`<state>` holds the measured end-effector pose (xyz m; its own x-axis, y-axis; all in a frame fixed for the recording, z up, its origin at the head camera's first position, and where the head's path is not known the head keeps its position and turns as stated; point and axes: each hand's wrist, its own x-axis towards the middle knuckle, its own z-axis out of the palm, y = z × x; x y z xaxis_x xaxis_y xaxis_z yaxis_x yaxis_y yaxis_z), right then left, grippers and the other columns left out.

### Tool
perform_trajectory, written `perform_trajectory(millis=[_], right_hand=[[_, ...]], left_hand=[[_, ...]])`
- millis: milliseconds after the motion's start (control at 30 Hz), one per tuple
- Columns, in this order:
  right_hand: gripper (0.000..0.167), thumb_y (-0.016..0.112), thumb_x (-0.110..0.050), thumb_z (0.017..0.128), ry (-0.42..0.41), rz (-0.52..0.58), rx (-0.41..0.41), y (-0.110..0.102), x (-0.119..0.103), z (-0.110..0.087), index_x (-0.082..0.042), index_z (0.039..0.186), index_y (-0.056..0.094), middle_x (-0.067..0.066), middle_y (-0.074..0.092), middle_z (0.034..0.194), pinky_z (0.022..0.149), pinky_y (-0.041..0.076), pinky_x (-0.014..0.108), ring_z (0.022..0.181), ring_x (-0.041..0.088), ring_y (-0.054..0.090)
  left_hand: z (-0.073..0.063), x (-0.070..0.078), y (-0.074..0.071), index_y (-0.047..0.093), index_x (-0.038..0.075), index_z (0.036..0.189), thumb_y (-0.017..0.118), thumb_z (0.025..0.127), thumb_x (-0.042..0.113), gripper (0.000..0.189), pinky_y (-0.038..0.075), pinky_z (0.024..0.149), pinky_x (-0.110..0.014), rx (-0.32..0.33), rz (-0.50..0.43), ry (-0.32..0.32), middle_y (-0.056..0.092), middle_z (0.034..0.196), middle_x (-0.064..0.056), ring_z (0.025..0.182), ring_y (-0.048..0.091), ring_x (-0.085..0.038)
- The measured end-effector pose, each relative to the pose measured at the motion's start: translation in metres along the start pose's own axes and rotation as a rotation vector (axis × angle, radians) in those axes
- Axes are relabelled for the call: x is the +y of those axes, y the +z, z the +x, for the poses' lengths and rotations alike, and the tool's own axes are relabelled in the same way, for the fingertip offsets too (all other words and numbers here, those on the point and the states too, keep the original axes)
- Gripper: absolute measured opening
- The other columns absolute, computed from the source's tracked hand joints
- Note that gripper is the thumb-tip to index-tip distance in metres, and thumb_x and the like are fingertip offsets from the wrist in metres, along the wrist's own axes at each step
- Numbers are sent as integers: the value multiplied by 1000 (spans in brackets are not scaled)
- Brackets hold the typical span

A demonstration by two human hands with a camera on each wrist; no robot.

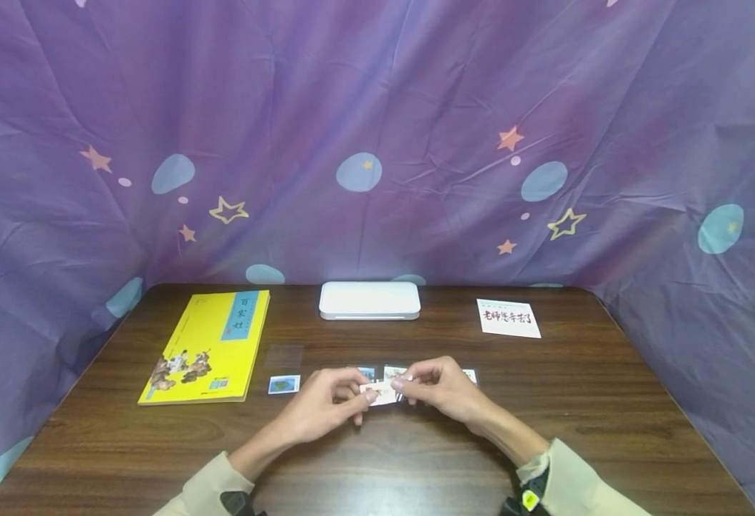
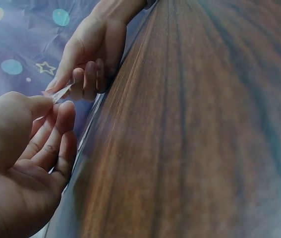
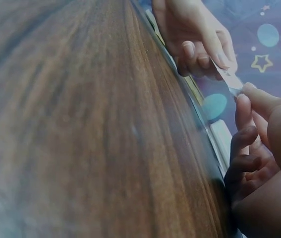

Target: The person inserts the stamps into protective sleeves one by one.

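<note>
A small white-bordered stamp (image 1: 384, 391) with a printed picture is held up above the front middle of the table. My left hand (image 1: 318, 407) pinches its left end between thumb and fingers. At the right end, the thumb and fingertips of my right hand (image 1: 447, 390) grip it. Both wrist views show it as a thin pale slip (image 3: 231, 81) seen at a slant, clear of the wood. Behind the hands lie other stamps, one bluish (image 1: 366, 373), one pale (image 1: 393, 372), and one (image 1: 470, 375) partly hidden by my right hand.
A blue-green stamp (image 1: 284, 385) lies left of my left hand, below a clear plastic sleeve (image 1: 284, 355). Further left is a yellow book (image 1: 213, 351). A white case (image 1: 369, 299) stands at the back, and a white card with red writing (image 1: 508, 319) lies back right.
</note>
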<state>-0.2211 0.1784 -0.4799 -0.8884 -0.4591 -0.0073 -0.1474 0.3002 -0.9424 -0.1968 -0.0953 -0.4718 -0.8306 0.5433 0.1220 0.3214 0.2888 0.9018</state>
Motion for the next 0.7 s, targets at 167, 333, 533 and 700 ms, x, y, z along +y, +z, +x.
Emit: perform_trajectory(millis=[167,333,533,700], right_hand=[[19,81,-31,99,4,23,1,1,0,0,-12,96,81,0,75,73,53,45,18,58,7,54],[18,81,-30,98,3,32,-10,2,-2,-1,-12,99,82,0,76,73,53,44,18,57,6,53],[19,80,-30,99,-2,49,-35,3,-2,-1,-10,102,82,1,77,75,52,44,18,56,6,53],[24,73,-30,105,-15,69,-47,0,-1,-1,-8,113,78,5,80,81,55,48,19,60,8,57]], left_hand=[[0,0,1,76,10,113,74,105,26,19,50,63,-20,0,-13,-11,78,87,-10,70,75,-16],[0,0,2,75,9,114,74,104,26,19,53,67,-21,1,-29,-22,78,89,-10,71,75,-14],[0,1,2,75,9,113,74,104,24,18,52,65,-20,4,-35,-18,78,87,-11,71,75,-15],[1,0,-4,75,10,110,74,105,24,15,42,53,-17,30,-33,-22,77,85,-14,68,74,-16]])
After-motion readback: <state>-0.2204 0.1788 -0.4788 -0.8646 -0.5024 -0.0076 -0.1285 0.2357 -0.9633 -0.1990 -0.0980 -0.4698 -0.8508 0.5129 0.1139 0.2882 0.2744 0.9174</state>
